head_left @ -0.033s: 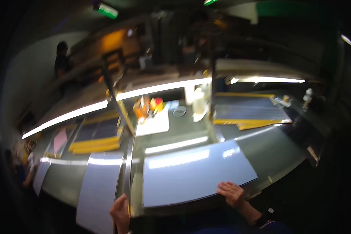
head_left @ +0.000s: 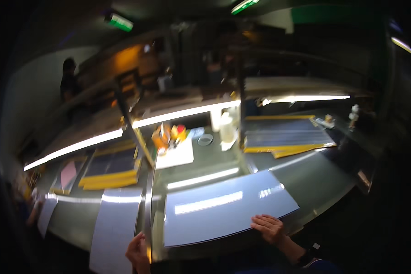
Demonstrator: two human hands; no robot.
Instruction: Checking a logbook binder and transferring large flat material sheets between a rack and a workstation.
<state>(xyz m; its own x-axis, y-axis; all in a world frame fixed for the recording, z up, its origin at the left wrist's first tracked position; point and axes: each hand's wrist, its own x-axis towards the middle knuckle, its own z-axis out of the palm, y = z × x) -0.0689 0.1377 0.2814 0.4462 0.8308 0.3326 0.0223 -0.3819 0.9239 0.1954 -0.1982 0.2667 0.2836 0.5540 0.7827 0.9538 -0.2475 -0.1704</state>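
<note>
A glossy pale blue sheet (head_left: 205, 223) lies flat on the bench (head_left: 255, 249) in front of me, with lamp light mirrored in it. My right hand (head_left: 268, 228) rests at its front edge towards the right, fingers stretched out side by side over the edge; the thumb is hidden. My left hand (head_left: 138, 255) is at the lower left, beside the right edge of another pale blue sheet (head_left: 114, 228). Its fingers look bent, but they are blurred and partly hidden, so I cannot make out whether it grips that edge.
A metal strip (head_left: 148, 205) runs between the two sheets. Farther back are a white paper (head_left: 176, 156), an orange container (head_left: 161, 137), a clear ring (head_left: 205, 139), a whitish bottle (head_left: 227, 130) and yellow-edged dark panels (head_left: 287, 132). Upright posts (head_left: 242, 91) carry lamps. A person (head_left: 69, 80) stands far left.
The view has shifted slightly, so the bench appears lower and a little further left. My left hand sits slightly lower in the picture; my right hand stays at the sheet's front edge.
</note>
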